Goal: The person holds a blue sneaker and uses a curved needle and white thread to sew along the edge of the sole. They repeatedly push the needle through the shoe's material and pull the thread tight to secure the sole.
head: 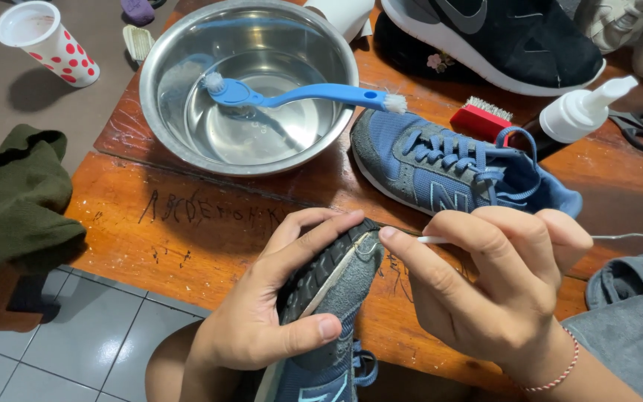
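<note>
The left hand (262, 313) holds a blue-grey sneaker (329, 298) by its toe end, sole turned up and toward the camera. Its grip is wrapped around the shoe: the thumb presses across the suede upper near the bottom of the frame, while the fingers curl over the dark treaded sole from the left. The shoe sits low in the view, just above the person's lap and at the near edge of the wooden surface (202, 223).

The right hand (500, 283) pinches a thin white cotton swab (433, 240) between thumb and fingers, its grip pressed together on the stick. The index finger stretches out so its tip meets the pale edge of the sole at the toe; the swab's tip seems to lie just beside that spot, though the finger partly hides it.

Behind the hands, the matching blue sneaker (448, 167) lies on the surface. Further back stands a steel bowl (180, 45) of water with a blue long-handled brush (299, 93) resting across it. A red brush (481, 119) and a white pump bottle (582, 112) lie to the right, and a black sneaker (515, 37) sits at the far edge.
</note>
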